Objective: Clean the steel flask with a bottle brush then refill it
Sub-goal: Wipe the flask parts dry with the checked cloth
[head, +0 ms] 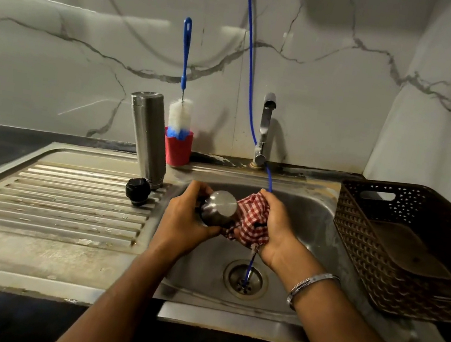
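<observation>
Over the sink basin I hold a small steel cup-like piece, probably the flask's outer cap, so that any drips fall into the bowl rather than onto the counter. My left hand is curled around its body from the side, fingers wrapped under it and thumb over the near edge, with its closed end turned up toward me. My right hand is bunched around a red checked cloth, pressing it against the side of the steel piece; I judge this to be wiping or drying, with one hand steadying and the other rubbing. On the ribbed draining board the steel flask stands upside down, tilted a little, presumably so it drains, and its black stopper sits just beside its base. Behind it the bottle brush stands bristles-down in a red cup, blue handle leaning toward the marble wall, which suggests scrubbing is finished. A blue hose runs past the tap down to the drain. At my right sits a brown plastic basket. Refilling seems not yet done.
</observation>
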